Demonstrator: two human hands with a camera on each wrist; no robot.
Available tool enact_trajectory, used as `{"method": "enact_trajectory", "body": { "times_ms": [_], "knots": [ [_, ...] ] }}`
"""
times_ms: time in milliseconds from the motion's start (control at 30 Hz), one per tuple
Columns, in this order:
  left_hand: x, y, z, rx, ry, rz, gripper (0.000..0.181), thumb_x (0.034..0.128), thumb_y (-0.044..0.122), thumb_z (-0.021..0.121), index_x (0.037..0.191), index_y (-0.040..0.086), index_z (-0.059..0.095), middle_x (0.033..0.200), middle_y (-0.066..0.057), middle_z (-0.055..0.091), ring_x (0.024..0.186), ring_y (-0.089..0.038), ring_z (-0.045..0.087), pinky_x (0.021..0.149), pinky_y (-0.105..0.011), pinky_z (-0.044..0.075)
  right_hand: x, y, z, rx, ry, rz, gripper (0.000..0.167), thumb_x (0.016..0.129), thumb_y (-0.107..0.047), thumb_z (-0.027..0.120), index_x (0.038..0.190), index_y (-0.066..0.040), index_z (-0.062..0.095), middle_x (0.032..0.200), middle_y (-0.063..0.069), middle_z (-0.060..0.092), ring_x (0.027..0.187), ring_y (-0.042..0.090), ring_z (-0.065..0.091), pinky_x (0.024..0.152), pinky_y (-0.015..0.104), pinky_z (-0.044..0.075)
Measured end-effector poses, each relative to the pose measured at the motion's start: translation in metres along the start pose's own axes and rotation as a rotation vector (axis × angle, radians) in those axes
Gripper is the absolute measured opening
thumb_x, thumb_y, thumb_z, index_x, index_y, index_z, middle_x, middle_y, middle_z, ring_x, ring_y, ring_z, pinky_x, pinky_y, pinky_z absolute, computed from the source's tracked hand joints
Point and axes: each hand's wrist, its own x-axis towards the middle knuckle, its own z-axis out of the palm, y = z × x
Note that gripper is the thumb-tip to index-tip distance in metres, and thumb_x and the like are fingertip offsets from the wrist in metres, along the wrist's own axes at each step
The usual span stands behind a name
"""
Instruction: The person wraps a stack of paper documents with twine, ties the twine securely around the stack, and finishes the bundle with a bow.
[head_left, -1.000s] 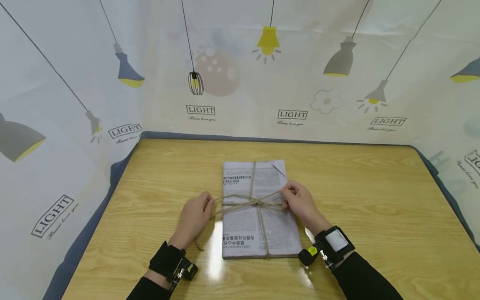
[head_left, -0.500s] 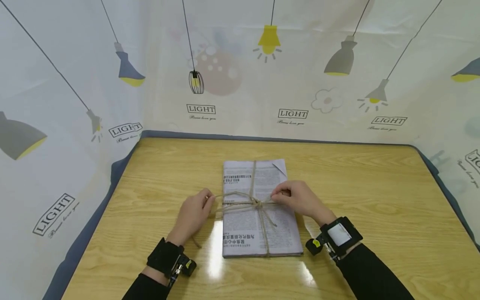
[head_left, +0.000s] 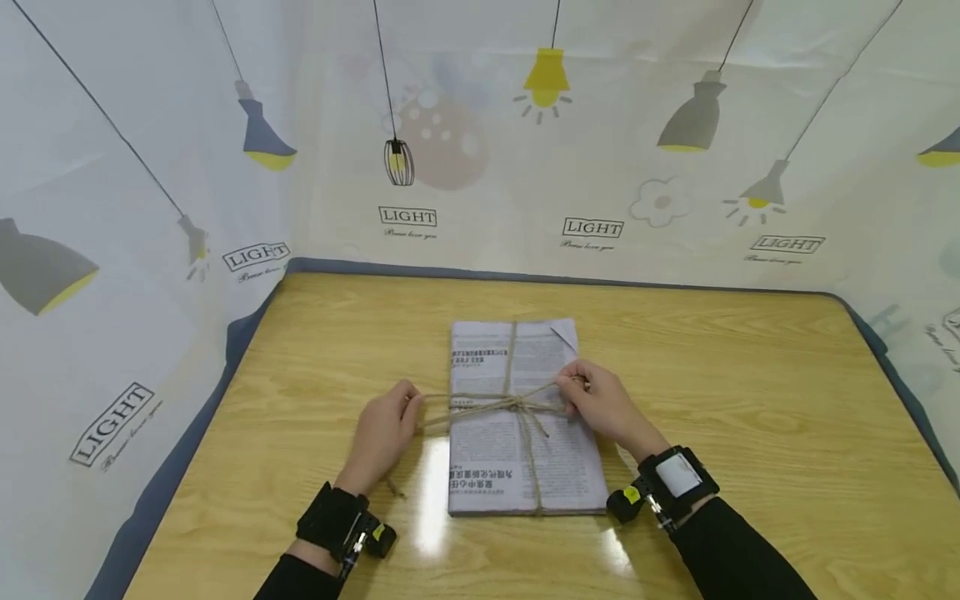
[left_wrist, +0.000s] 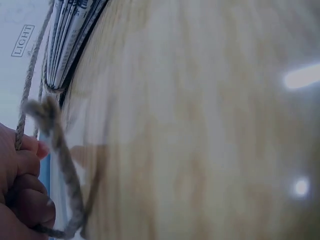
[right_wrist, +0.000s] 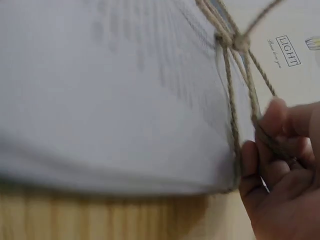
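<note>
A folded stack of newspapers [head_left: 480, 458] lies on the table, bound crosswise with brown twine [head_left: 534, 467]. The strands meet in a knot [head_left: 517, 402] near the middle of its top. Left of the stack, my left hand [head_left: 380, 429] pinches strands that stretch from the knot. A loose twine end [left_wrist: 67, 165] hangs from that hand in the left wrist view. Over the stack's right edge, my right hand [head_left: 606, 407] pinches twine drawn out from the knot. In the right wrist view, that twine [right_wrist: 254, 107] runs between thumb and fingers. A short tail lies below the knot.
The wooden table [head_left: 750, 400] extends around the stack on all sides. Behind it and at both sides stands a pale curtain [head_left: 495, 208] printed with lamps. A dark strip [head_left: 487, 273] runs along the table's back edge.
My right hand moved in to the knot, then back out to the right with twine between its fingers. The slack strands on the left have straightened. My left hand keeps almost the same place.
</note>
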Motion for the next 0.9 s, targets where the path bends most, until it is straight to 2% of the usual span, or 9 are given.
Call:
{"method": "enact_trajectory", "body": {
  "times_ms": [233,400,533,633,767,900],
  "knots": [
    [0.007,0.005,-0.006,0.008,-0.086,-0.090,0.017,0.1005,0.028,0.054,0.096,0.016,0.065,0.060,0.004,0.053,0.047,-0.011,0.042,0.046,-0.025,0.033,0.000,-0.003,-0.007,-0.145,-0.025,-0.127,0.014,0.095,-0.024,0.064,0.101,-0.014,0.072,0.063,-0.002,0.041,0.057,0.010,0.040,0.059,0.023,0.037],
    [0.011,0.006,-0.010,-0.062,-0.125,-0.113,0.017,0.0994,0.030,0.056,0.099,0.017,0.067,0.060,0.003,0.053,0.048,-0.011,0.041,0.046,-0.024,0.031,0.001,-0.005,-0.008,-0.162,-0.003,-0.141,0.010,0.093,-0.025,0.067,0.092,-0.016,0.072,0.064,-0.003,0.049,0.057,0.010,0.044,0.056,0.023,0.039],
    [0.013,0.005,-0.010,-0.093,-0.111,-0.102,0.016,0.0999,0.027,0.056,0.100,0.015,0.066,0.056,0.004,0.047,0.045,-0.010,0.037,0.043,-0.022,0.028,0.000,-0.001,-0.006,-0.124,0.006,-0.111,0.012,0.095,-0.026,0.064,0.090,-0.015,0.068,0.066,-0.001,0.052,0.058,0.012,0.048,0.055,0.024,0.041],
    [0.013,0.004,-0.009,-0.095,-0.084,-0.092,0.015,0.1008,0.024,0.054,0.100,0.013,0.064,0.054,0.004,0.045,0.043,-0.009,0.036,0.042,-0.022,0.027,-0.002,0.003,-0.004,-0.053,0.016,-0.065,0.014,0.096,-0.026,0.062,0.092,-0.014,0.067,0.066,0.000,0.053,0.058,0.014,0.050,0.054,0.025,0.042],
    [0.012,0.002,-0.007,-0.150,-0.052,-0.115,0.016,0.1015,0.026,0.052,0.099,0.013,0.062,0.053,0.003,0.042,0.043,-0.009,0.036,0.043,-0.023,0.027,-0.002,0.007,0.000,0.025,0.030,-0.011,0.016,0.098,-0.025,0.060,0.093,-0.011,0.065,0.067,0.003,0.056,0.059,0.016,0.054,0.053,0.026,0.044],
    [0.012,0.000,-0.007,-0.203,-0.045,-0.126,0.015,0.1012,0.027,0.053,0.098,0.015,0.061,0.053,0.003,0.040,0.043,-0.008,0.034,0.043,-0.023,0.027,-0.002,0.013,0.001,0.024,0.011,-0.033,0.015,0.098,-0.024,0.060,0.093,-0.011,0.064,0.068,0.004,0.058,0.059,0.015,0.055,0.052,0.026,0.044]
  ]
}}
